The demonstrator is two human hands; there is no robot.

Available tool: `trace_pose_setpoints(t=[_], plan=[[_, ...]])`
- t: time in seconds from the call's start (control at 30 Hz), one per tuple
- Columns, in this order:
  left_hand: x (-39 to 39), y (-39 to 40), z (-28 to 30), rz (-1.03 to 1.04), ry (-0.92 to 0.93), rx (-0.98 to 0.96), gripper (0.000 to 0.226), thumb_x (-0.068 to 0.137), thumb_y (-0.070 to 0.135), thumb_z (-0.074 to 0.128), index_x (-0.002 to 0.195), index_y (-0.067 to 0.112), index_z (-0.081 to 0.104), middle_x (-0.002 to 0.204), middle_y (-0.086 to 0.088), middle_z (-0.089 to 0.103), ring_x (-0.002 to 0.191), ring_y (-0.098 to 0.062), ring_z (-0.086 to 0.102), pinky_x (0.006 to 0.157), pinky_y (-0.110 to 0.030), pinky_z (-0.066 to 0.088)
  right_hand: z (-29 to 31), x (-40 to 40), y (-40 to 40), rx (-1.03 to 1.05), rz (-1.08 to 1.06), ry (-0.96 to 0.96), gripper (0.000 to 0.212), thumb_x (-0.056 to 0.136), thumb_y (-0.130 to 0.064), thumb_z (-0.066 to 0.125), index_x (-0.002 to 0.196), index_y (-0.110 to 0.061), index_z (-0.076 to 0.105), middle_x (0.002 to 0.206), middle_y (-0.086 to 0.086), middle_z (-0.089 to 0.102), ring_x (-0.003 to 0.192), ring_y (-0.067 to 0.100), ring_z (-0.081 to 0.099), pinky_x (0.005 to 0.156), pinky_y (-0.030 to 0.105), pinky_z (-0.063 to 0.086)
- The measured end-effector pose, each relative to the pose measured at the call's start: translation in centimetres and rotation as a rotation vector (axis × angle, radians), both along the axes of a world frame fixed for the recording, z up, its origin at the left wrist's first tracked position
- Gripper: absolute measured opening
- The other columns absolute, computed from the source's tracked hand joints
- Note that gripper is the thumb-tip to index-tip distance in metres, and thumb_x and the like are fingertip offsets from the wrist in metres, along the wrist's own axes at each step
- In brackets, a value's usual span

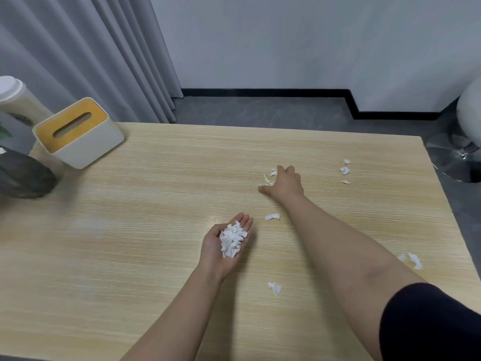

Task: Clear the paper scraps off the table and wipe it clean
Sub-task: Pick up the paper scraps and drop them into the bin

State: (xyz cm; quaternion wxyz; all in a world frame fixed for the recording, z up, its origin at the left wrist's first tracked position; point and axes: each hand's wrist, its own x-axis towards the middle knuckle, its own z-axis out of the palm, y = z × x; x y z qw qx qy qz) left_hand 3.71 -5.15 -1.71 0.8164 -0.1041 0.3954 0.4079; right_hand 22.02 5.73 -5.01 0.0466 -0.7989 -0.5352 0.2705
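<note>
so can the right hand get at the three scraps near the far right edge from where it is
Probably yes. The right hand rests on the table by another small cluster, and the three scraps lie just to its right with bare wood between, nothing blocking.

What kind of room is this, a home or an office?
Probably a plain office or a staged room; the picture does not settle it. A light wood-grain table holds a tissue box; grey curtains, a bare wall and a chrome-based chair surround it.
</note>
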Motion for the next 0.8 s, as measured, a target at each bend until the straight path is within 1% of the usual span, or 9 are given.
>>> trace_pose_setpoints(t=[0.1, 0.17, 0.23, 0.3, 0.37, 0.43, 0.53, 0.63, 0.8], plan=[[-1.1, -0.2, -0.4, 0.022, -0.005, -0.019, 0.038, 0.084, 0.007, 0.033, 0.107, -0.007, 0.06, 0.109, -0.021, 0.065, 0.106, -0.03, 0.059, 0.088, -0.034, 0.048, -0.9, -0.9, -0.3, 0.085, 0.037, 0.017, 0.054, 0.086, -0.035, 0.065, 0.131, -0.013, 0.046, 0.133, 0.009, 0.039, 0.121, 0.029, 0.038, 0.096, 0.038, 0.041], [-1.8, -0.2, -0.7, 0.036, 0.008, 0.003, 0.036, 0.075, 0.007, 0.05, 0.106, -0.008, 0.062, 0.111, -0.021, 0.064, 0.114, -0.03, 0.055, 0.091, -0.032, 0.047, -1.4, -1.5, -1.0, 0.15, 0.055, 0.045, 0.039, 0.09, -0.024, 0.059, 0.127, -0.012, 0.05, 0.129, 0.01, 0.044, 0.117, 0.029, 0.042, 0.094, 0.037, 0.041], [-2.2, -0.1, -1.1, 0.023, 0.004, 0.07, 0.054, 0.045, 0.004, 0.082, 0.096, -0.008, 0.07, 0.105, -0.02, 0.068, 0.105, -0.03, 0.062, 0.081, -0.033, 0.053, -1.8, -1.5, -1.8, 0.183, 0.092, 0.035, 0.034, 0.089, -0.016, 0.06, 0.122, -0.011, 0.054, 0.124, 0.01, 0.048, 0.111, 0.029, 0.045, 0.088, 0.036, 0.042], [-2.4, -0.1, -1.6, 0.026, -0.03, 0.095, 0.071, 0.022, -0.001, 0.088, 0.09, -0.009, 0.072, 0.102, -0.021, 0.069, 0.091, -0.032, 0.069, 0.077, -0.037, 0.055, -1.9, -1.1, -2.2, 0.17, 0.142, 0.035, 0.039, 0.08, -0.01, 0.07, 0.116, -0.009, 0.058, 0.118, 0.009, 0.052, 0.105, 0.027, 0.049, 0.082, 0.034, 0.044], [-2.1, -0.4, -1.7, 0.046, -0.035, 0.07, 0.054, 0.047, 0.001, 0.079, 0.099, -0.011, 0.067, 0.103, -0.024, 0.068, 0.096, -0.035, 0.066, 0.085, -0.042, 0.052, -2.0, -0.7, -2.3, 0.156, 0.174, 0.072, 0.035, 0.077, -0.007, 0.072, 0.11, -0.007, 0.062, 0.113, 0.011, 0.055, 0.101, 0.028, 0.053, 0.077, 0.033, 0.044], [-1.7, -0.5, -1.3, 0.054, -0.018, 0.01, 0.036, 0.076, 0.008, 0.048, 0.106, -0.009, 0.061, 0.104, -0.022, 0.067, 0.103, -0.033, 0.06, 0.089, -0.041, 0.05, -1.5, -0.2, -2.4, 0.162, 0.163, 0.095, 0.022, 0.085, -0.006, 0.061, 0.107, -0.005, 0.064, 0.11, 0.012, 0.056, 0.099, 0.029, 0.055, 0.076, 0.032, 0.044], [-1.0, -0.6, -1.2, 0.035, -0.012, -0.028, 0.039, 0.091, 0.01, 0.028, 0.105, -0.007, 0.06, 0.106, -0.021, 0.067, 0.103, -0.031, 0.059, 0.086, -0.034, 0.047, 0.1, 0.4, -2.7, 0.221, 0.07, 0.162, 0.019, 0.088, -0.006, 0.051, 0.1, -0.007, 0.067, 0.103, 0.01, 0.063, 0.09, 0.024, 0.059, 0.068, 0.026, 0.039], [-0.3, -0.4, -1.0, 0.004, 0.037, -0.008, 0.036, 0.092, 0.011, 0.03, 0.107, -0.004, 0.06, 0.11, -0.018, 0.066, 0.102, -0.028, 0.061, 0.077, -0.03, 0.055, 2.4, 1.1, -3.0, 0.308, 0.059, 0.211, 0.019, 0.087, -0.004, 0.052, 0.093, -0.008, 0.07, 0.093, 0.009, 0.067, 0.078, 0.019, 0.058, 0.062, 0.024, 0.038], [0.6, 0.1, -0.6, -0.07, -0.016, 0.046, 0.033, 0.079, 0.009, 0.053, 0.109, -0.003, 0.061, 0.123, -0.015, 0.06, 0.111, -0.027, 0.057, 0.078, -0.025, 0.051, 6.6, 1.5, -3.9, 0.431, 0.148, 0.251, 0.011, 0.088, -0.013, 0.062, 0.094, -0.01, 0.07, 0.094, 0.005, 0.065, 0.086, 0.017, 0.058, 0.077, 0.028, 0.043]])
